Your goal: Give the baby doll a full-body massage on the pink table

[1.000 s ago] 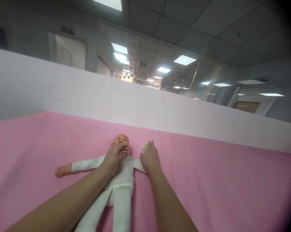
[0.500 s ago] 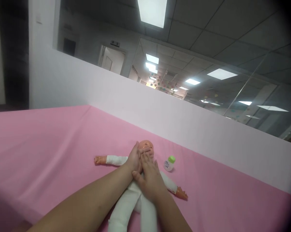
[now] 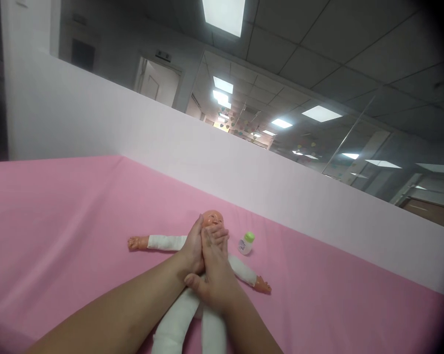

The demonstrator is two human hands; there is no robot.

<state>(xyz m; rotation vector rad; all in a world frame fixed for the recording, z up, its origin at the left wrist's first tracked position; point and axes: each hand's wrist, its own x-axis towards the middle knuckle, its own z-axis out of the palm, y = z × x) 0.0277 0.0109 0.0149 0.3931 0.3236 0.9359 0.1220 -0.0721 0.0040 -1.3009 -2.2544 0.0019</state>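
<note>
A baby doll point(image 3: 175, 318) in white cloth lies on its back, its arms stretched out sideways and its head at the far end. Above its chest, my left hand point(image 3: 194, 248) is turned palm up with the fingers extended. My right hand point(image 3: 219, 278) lies across that palm, fingers straight and thumb apart. The two hands press together, covering the doll's chest and chin; I see nothing held between them. Right of the doll's head stands a small clear bottle point(image 3: 246, 244) with a green cap, apart from my hands.
Pink cloth point(image 3: 77, 211) covers the surface under the doll, with soft folds at the left. A low white wall point(image 3: 162, 142) runs along the back edge, with glass or a mirror above it showing ceiling lights.
My right hand has shifted and turned over the left palm, its fingers now lying more across the left hand's fingers. The camera view has swung slightly right; doll and bottle stay in place.
</note>
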